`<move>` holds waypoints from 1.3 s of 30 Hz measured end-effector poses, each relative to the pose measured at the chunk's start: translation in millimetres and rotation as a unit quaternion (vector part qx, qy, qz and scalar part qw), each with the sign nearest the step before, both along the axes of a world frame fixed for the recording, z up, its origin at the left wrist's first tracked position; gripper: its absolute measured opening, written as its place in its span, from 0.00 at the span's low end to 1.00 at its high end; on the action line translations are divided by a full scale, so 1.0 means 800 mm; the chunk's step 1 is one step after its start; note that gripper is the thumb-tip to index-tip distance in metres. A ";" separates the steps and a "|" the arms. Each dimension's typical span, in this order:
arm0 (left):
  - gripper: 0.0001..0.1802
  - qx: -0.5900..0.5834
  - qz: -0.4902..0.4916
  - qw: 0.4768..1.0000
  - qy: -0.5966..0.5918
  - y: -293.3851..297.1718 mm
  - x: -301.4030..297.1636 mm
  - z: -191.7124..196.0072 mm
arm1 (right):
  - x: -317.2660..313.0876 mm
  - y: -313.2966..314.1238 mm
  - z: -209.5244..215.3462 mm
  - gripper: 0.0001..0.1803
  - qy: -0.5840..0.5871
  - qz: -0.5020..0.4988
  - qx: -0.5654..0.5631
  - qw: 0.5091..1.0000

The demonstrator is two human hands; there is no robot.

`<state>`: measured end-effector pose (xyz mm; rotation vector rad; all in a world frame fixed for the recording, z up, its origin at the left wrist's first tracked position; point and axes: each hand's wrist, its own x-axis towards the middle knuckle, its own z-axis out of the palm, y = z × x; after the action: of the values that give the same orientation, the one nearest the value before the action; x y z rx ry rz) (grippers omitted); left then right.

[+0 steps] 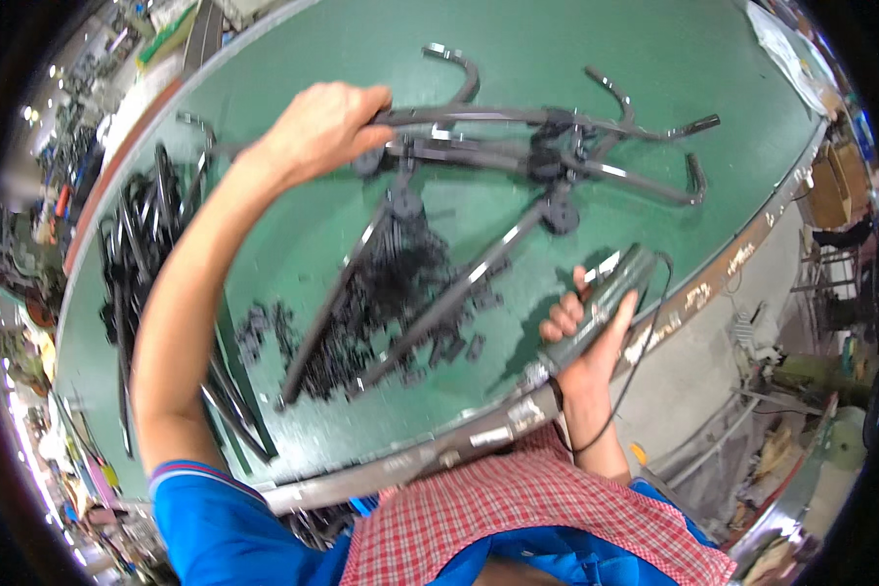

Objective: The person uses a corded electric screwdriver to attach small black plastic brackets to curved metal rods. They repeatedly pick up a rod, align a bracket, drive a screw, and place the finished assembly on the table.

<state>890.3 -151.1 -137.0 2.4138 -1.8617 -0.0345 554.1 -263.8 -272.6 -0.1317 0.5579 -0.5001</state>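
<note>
My left hand [327, 125] is closed around the left end of a black tubular metal frame [488, 154] on the green table. The frame has bent tube ends at the far side and right. Two long legs [337, 313] slant from it toward me, with round black joints [560, 212] where they meet it. My right hand [594, 363] grips a dark corded electric screwdriver [610, 301], held near the table's front edge and apart from the frame. Its narrow end points down and left. The cord [645, 342] loops beside my wrist.
A heap of small black parts [391, 278] lies beneath and between the legs. More black tubes [151, 234] are piled at the table's left side. The green table [674, 49] has a worn front edge, and a pale sheet [786, 54] lies at its far right.
</note>
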 end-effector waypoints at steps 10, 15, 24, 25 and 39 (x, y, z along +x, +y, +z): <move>0.19 -0.097 0.151 0.919 0.351 0.248 -0.266 -0.054 | -0.057 0.010 0.034 0.43 -0.313 0.053 -0.146 0.937; 0.20 -0.089 0.193 0.902 0.376 0.285 -0.321 -0.112 | -0.051 0.026 0.064 0.44 -0.323 0.071 -0.170 0.928; 0.20 -0.085 0.092 0.955 0.268 0.275 -0.285 -0.141 | 0.037 0.087 0.112 0.48 -0.190 -0.032 -0.332 0.923; 0.20 -0.094 0.089 0.961 0.246 0.275 -0.286 -0.143 | 0.053 0.101 0.112 0.49 -0.179 -0.026 -0.342 0.922; 0.19 -0.186 0.081 0.952 0.231 0.285 -0.296 -0.166 | 0.149 0.206 0.053 0.59 -0.007 0.055 -0.650 0.758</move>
<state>653.4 76.7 -269.6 2.0654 -1.3253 -0.1986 673.6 -98.8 -230.5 -1.4966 0.0845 -0.6997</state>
